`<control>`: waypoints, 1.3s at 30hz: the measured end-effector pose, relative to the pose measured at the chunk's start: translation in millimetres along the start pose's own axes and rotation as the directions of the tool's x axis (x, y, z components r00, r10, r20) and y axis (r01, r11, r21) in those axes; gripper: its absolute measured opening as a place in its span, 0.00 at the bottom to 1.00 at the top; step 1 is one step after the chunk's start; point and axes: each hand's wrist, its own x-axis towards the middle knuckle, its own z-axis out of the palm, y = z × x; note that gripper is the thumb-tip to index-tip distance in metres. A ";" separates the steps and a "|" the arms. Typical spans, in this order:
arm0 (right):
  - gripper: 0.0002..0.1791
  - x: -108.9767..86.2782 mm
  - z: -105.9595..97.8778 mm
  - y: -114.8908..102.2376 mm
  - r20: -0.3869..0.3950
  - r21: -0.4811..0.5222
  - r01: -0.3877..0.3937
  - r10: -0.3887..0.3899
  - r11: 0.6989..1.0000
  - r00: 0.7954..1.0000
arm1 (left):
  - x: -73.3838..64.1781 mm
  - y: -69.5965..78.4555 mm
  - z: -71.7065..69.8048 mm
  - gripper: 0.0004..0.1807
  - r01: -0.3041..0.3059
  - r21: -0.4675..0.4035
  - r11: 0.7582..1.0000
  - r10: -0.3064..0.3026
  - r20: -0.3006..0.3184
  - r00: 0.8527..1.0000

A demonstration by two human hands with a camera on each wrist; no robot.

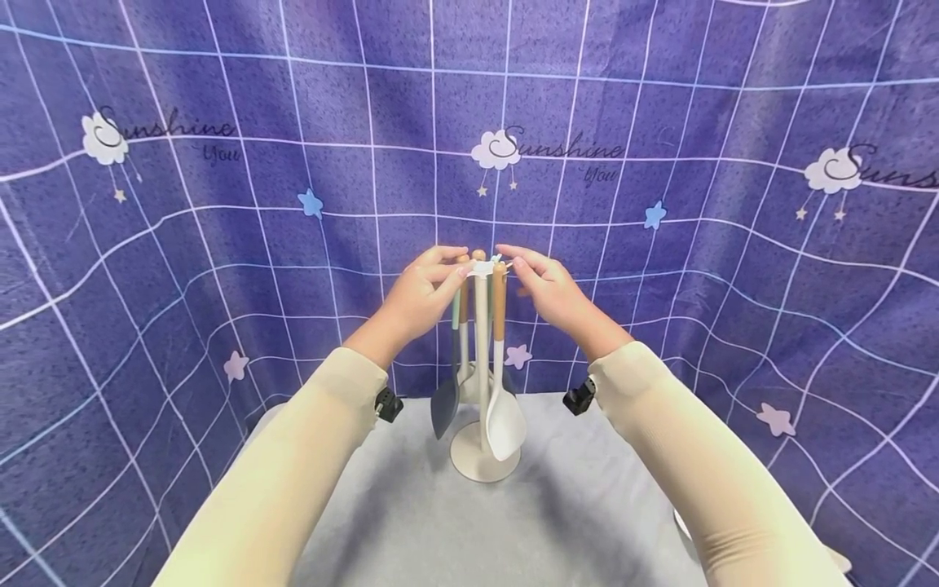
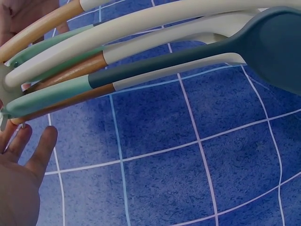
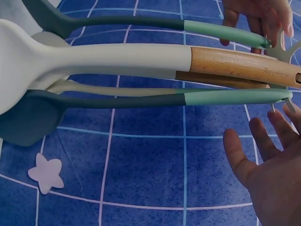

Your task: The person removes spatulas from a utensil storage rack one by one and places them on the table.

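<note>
A cream utensil stand (image 1: 482,350) stands upright, with several kitchen utensils hanging around its pole. Both hands are raised at its hooked top, one on either side. My left hand (image 1: 421,295) has its thumb and fingertips at the left of the top, by the hooks. On the other side, my right hand (image 1: 555,295) reaches its loosely extended fingertips to the hooks. A white utensil with a wooden handle (image 3: 225,63) hangs in front. A dark-bladed turner with a green handle (image 2: 51,96) hangs on the left; another green-handled utensil (image 3: 235,97) hangs near my right fingers.
The stand's round base (image 1: 464,465) rests on a grey tabletop (image 1: 411,522). A purple-blue gridded curtain (image 1: 330,106) surrounds the back and sides. Part of a white round object (image 1: 682,522) shows beside the right sleeve. Small black cameras (image 1: 387,404) sit at the wrists.
</note>
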 end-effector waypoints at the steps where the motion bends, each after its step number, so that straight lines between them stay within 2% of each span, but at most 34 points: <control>1: 0.28 0.7 0.6 0.0 0.007 0.004 -0.001 0.001 1.000 1.000 | -0.3 1.0 0.0 0.22 0.000 -0.002 1.000 0.000 0.000 1.000; 5: 0.26 5.5 1.8 2.2 0.008 0.005 0.004 -0.004 1.000 1.000 | -0.8 3.0 0.3 0.24 0.005 0.005 1.000 -0.005 -0.011 1.000; 14: 0.23 11.8 -1.9 4.7 -0.006 -0.108 0.028 -0.029 0.994 1.000 | 2.2 6.4 0.9 0.22 -0.022 0.015 1.000 0.022 -0.022 1.000; 20: 0.23 13.0 -1.3 2.5 0.003 -0.126 0.041 -0.041 0.991 0.999 | 3.2 8.9 0.2 0.27 0.019 0.039 0.999 -0.018 -0.038 0.999; 27: 0.22 14.1 1.4 2.5 -0.022 -0.126 0.046 -0.049 0.991 0.999 | 4.3 15.3 3.5 0.30 0.078 0.066 0.995 -0.073 -0.069 0.995; 33: 0.21 13.3 3.3 2.1 -0.042 -0.155 0.054 -0.062 0.986 0.997 | 2.4 19.6 7.1 0.26 0.068 0.107 0.992 -0.056 -0.117 0.992; 39: 0.21 10.2 1.9 0.2 -0.047 -0.145 0.072 -0.080 0.987 0.996 | 1.0 22.9 7.5 0.24 0.058 0.084 0.995 -0.048 -0.125 0.991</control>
